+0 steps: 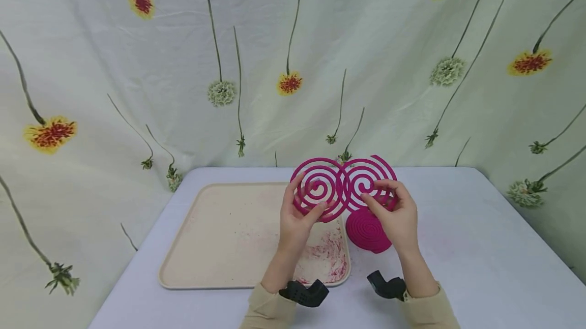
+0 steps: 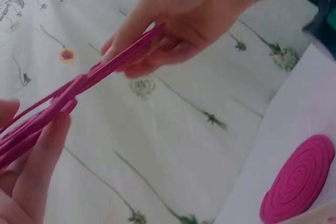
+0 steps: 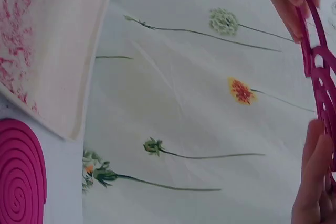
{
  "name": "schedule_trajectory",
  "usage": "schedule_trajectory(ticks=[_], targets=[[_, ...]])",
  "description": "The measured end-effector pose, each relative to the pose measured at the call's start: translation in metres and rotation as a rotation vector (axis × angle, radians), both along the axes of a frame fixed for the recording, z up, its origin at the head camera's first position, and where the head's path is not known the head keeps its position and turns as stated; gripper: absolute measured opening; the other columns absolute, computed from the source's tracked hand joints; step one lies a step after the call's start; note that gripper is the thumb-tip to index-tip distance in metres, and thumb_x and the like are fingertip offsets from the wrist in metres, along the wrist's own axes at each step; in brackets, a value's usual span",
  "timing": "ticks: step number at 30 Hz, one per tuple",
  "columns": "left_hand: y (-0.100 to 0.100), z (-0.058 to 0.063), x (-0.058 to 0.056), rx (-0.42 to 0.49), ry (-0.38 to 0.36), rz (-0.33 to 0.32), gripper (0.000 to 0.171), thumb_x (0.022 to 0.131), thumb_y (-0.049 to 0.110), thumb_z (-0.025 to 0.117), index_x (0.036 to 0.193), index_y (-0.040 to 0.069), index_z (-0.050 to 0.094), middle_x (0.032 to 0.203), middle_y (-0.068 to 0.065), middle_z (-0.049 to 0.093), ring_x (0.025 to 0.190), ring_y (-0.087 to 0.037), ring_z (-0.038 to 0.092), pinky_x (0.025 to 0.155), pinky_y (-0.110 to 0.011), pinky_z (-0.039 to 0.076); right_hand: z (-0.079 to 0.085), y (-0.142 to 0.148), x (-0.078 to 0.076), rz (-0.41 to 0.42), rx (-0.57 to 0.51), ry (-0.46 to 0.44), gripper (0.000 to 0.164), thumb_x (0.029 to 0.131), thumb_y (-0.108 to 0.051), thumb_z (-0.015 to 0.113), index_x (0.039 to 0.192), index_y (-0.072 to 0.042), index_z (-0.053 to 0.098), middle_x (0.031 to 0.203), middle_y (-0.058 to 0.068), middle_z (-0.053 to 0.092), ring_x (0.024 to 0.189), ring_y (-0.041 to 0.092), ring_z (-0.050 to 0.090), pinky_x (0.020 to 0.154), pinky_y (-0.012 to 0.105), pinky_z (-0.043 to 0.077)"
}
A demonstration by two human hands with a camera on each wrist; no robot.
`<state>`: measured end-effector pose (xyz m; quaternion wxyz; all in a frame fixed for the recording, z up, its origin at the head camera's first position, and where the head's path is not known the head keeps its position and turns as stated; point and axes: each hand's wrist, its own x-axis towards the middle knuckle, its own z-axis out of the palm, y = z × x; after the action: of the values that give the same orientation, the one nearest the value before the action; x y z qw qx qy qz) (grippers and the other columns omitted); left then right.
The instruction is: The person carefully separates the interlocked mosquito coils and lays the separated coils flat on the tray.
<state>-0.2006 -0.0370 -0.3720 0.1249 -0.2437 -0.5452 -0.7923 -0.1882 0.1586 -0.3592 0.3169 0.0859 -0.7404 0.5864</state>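
Two magenta mosquito coils are held up above the table, their inner edges overlapping in the middle. My left hand (image 1: 296, 217) grips the left coil (image 1: 319, 160), thumb in front and fingers round its outer side. With thumb and fingers, my right hand (image 1: 397, 214) pinches the right coil (image 1: 361, 163). The left wrist view shows the coils (image 2: 79, 87) nearly edge-on, crossing between the hands; whether their turns are interlocked, I cannot tell. Below, beside the tray, lies another magenta mosquito coil (image 1: 366, 230), its turns close together; it may be more than one.
A beige tray (image 1: 220, 237) lies at the left of the white table (image 1: 458, 247), with magenta crumbs and smears (image 1: 331, 255) at its right end. Behind the table hangs a flower-printed cloth (image 1: 389, 39). Each wrist wears a black camera mount (image 1: 305, 293).
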Motion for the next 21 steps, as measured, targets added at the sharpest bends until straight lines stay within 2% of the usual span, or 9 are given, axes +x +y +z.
schedule_trajectory(ticks=[4,7,11,13,17,21], targets=[[-0.018,0.004,-0.003,-0.158,0.063,-0.146,0.069,0.091,0.002,0.057,0.149,0.017,0.022,0.139,-0.02,0.037,0.118,-0.032,0.052,0.085,-0.039,0.051,0.005,0.021,0.003,0.128,0.122,-0.085,0.033,0.078,-0.004,0.075,0.109,-0.004,0.063,0.098,0.004,0.061,0.067,0.012,0.052,0.056,0.019,0.049],[-0.025,0.006,-0.004,-0.242,0.105,-0.186,0.064,0.094,0.002,0.051,0.149,0.014,0.021,0.141,-0.019,0.035,0.12,-0.03,0.049,0.089,-0.036,0.05,0.007,0.032,0.006,0.207,0.203,-0.12,0.034,0.079,-0.007,0.074,0.112,-0.007,0.063,0.094,0.005,0.06,0.066,0.015,0.05,0.053,0.023,0.048],[-0.028,0.006,-0.005,-0.253,0.106,-0.18,0.06,0.092,-0.002,0.052,0.145,0.007,0.026,0.139,-0.019,0.037,0.122,-0.031,0.047,0.09,-0.037,0.049,0.009,0.042,0.008,0.266,0.244,-0.164,0.038,0.079,-0.008,0.074,0.115,-0.007,0.062,0.089,0.006,0.058,0.064,0.017,0.053,0.053,0.028,0.052],[-0.029,0.006,-0.005,-0.233,0.082,-0.16,0.055,0.09,-0.003,0.055,0.14,0.005,0.034,0.134,-0.02,0.042,0.118,-0.033,0.051,0.086,-0.039,0.051,0.01,0.045,0.009,0.268,0.251,-0.195,0.04,0.078,-0.009,0.075,0.116,-0.007,0.061,0.089,0.008,0.058,0.064,0.018,0.054,0.053,0.029,0.054],[-0.032,0.006,-0.005,-0.216,0.04,-0.115,0.044,0.087,-0.004,0.059,0.129,-0.001,0.046,0.124,-0.023,0.05,0.107,-0.039,0.058,0.079,-0.039,0.054,0.012,0.046,0.01,0.24,0.271,-0.262,0.041,0.076,-0.013,0.078,0.114,-0.007,0.062,0.088,0.013,0.058,0.061,0.018,0.051,0.051,0.028,0.052],[-0.032,0.006,-0.004,-0.179,0.004,-0.099,0.044,0.087,-0.002,0.062,0.128,-0.001,0.046,0.124,-0.023,0.051,0.107,-0.038,0.059,0.08,-0.04,0.053,0.014,0.04,0.011,0.189,0.262,-0.28,0.043,0.076,-0.016,0.079,0.115,-0.008,0.063,0.089,0.01,0.057,0.062,0.017,0.05,0.051,0.028,0.051]])
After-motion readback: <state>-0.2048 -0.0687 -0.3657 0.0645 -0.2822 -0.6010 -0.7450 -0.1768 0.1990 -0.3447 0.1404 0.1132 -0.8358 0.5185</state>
